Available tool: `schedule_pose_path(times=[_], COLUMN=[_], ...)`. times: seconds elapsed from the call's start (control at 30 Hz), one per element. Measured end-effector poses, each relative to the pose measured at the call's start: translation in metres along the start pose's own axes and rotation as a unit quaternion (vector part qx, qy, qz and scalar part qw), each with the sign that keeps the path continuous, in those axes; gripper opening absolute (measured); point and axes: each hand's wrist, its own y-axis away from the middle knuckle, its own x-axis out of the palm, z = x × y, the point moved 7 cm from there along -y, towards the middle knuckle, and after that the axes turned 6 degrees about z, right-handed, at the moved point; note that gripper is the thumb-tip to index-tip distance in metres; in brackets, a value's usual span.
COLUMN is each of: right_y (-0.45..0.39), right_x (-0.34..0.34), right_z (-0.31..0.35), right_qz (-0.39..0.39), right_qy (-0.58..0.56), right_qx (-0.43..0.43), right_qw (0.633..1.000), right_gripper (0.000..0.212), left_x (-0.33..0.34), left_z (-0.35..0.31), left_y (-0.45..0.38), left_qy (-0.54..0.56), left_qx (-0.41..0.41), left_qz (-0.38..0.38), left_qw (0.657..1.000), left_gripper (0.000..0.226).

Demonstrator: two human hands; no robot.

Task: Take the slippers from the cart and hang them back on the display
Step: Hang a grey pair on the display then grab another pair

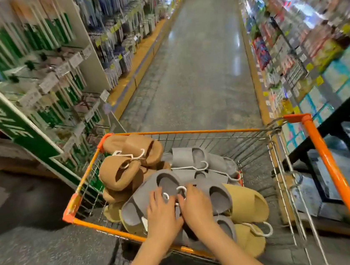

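My left hand [161,212] and right hand [196,206] rest, fingers loosely spread, on the grey slippers [171,185] at the cart [191,131]'s near edge; brown pairs at far-left corner, exact count unclear.

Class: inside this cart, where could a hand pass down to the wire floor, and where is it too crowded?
Free: the cart's right part, between the grey slippers and the right wire wall. Crowded: the left and near side, heaped with brown slippers and both hands.

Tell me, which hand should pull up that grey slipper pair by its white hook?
Probably the right hand: its fingertips lie right at the white hanger hook on the grey slippers. The left hand rests flat beside it, steadying.
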Motion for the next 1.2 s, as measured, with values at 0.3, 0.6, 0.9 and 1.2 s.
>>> schedule_pose_path(times=[0.3, 0.6, 0.9, 1.2], right_y=[0.0, 0.009, 0.081, 0.241], right_x=[-0.011, -0.104, -0.253, -0.389], right_z=[0.012, 0.024, -0.011, -0.129], right_qz=[-0.018, -0.127, -0.287, -0.444], right_qy=[0.035, 0.059, 0.073, 0.174], right_qx=[-0.038, -0.104, -0.101, 0.021], right_qw=[0.998, 0.985, 0.95, 0.879], right_gripper=[0.027, 0.031, 0.027, 0.027], left_x=[-0.005, -0.075, -0.145, -0.143], left_z=[0.005, -0.047, -0.184, -0.393], left_y=[-0.011, -0.018, 0.023, 0.143], left_qy=[-0.102, -0.044, -0.041, -0.01], left_qx=[0.037, 0.124, 0.273, 0.465], left_qz=[-0.018, -0.101, -0.185, -0.191], left_qw=[0.994, 0.986, 0.943, 0.864], left_gripper=[0.04, 0.036, 0.035, 0.047])
